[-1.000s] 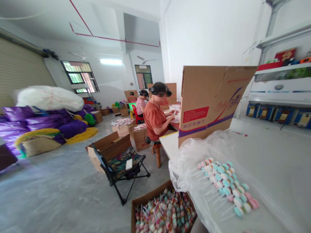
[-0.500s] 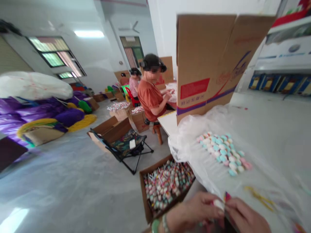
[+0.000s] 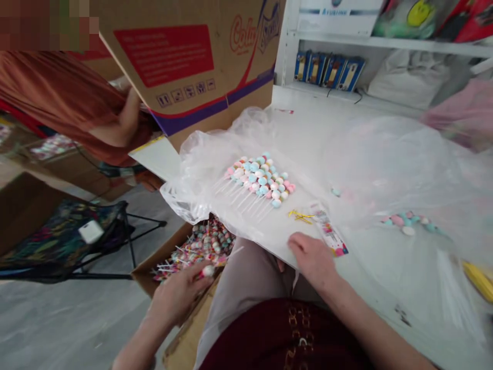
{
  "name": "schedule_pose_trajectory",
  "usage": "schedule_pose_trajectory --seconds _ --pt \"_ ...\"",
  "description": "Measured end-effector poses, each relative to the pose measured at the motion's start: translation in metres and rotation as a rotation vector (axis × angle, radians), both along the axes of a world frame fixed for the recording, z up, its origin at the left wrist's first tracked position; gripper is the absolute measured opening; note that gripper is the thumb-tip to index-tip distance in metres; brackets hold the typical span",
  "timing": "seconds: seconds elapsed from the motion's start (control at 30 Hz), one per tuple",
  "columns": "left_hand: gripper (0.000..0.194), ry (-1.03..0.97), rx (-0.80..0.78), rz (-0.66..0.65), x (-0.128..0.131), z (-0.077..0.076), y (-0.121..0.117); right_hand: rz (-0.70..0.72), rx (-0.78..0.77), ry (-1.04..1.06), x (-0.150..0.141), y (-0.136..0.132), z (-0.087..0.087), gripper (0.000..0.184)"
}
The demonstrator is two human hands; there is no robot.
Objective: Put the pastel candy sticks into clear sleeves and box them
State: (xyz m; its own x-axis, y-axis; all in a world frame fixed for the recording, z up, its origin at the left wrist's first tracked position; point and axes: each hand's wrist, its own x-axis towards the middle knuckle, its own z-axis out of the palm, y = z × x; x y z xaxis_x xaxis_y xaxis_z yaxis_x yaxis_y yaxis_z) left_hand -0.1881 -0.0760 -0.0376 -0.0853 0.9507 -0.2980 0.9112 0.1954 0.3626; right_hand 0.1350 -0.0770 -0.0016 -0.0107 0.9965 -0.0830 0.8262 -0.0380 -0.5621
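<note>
My left hand (image 3: 180,297) is closed on a wrapped lollipop (image 3: 208,270), low over a cardboard box of wrapped lollipops (image 3: 200,240) on the floor beside my knee. My right hand (image 3: 314,257) rests flat on the table's front edge with its fingers loosely spread and nothing in them. It lies just below a printed wrapper strip (image 3: 330,234) and some yellow twist ties (image 3: 299,216). A neat pile of unwrapped pastel lollipops (image 3: 260,177) lies on a clear plastic sheet (image 3: 346,154) further back.
A tall cardboard box (image 3: 192,56) stands at the table's far left. Beside it sits a person in an orange top (image 3: 65,103). A folding chair (image 3: 57,241) carries a white phone (image 3: 91,231). A few loose candies (image 3: 404,223) lie to the right. Behind, shelves hold blue boxes (image 3: 327,67).
The view has swung down and right onto the table. My hands, together in front of me before, have parted: the left went down to the floor box, the right onto the table edge.
</note>
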Motion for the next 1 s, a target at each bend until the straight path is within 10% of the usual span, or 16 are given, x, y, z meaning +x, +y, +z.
schedule_pose_trajectory --seconds 0.13,0.27,0.47,0.7,0.87,1.0 --pt "0.066 0.072 -0.030 0.223 -0.037 -0.035 0.003 -0.360 0.069 -0.442 0.063 0.008 -0.019 0.029" --pt "0.060 -0.013 0.201 0.220 -0.019 -0.046 0.014 -0.452 -0.100 -0.452 0.087 0.015 -0.035 0.041" --pt "0.026 -0.500 0.361 -0.021 0.071 -0.002 0.026 -0.590 -0.097 -0.210 0.097 0.014 -0.036 0.031" --pt "0.017 -1.050 -0.079 -0.084 0.163 0.028 0.019 -0.583 0.488 0.257 0.076 0.001 -0.031 0.027" --pt "0.040 -1.452 -0.364 0.047 0.195 0.029 0.023 -0.363 0.037 1.065 0.014 0.006 -0.005 0.044" --pt "0.035 -1.609 -0.231 0.346 0.196 0.029 0.032 -0.282 -0.140 1.101 -0.013 0.014 0.007 0.046"
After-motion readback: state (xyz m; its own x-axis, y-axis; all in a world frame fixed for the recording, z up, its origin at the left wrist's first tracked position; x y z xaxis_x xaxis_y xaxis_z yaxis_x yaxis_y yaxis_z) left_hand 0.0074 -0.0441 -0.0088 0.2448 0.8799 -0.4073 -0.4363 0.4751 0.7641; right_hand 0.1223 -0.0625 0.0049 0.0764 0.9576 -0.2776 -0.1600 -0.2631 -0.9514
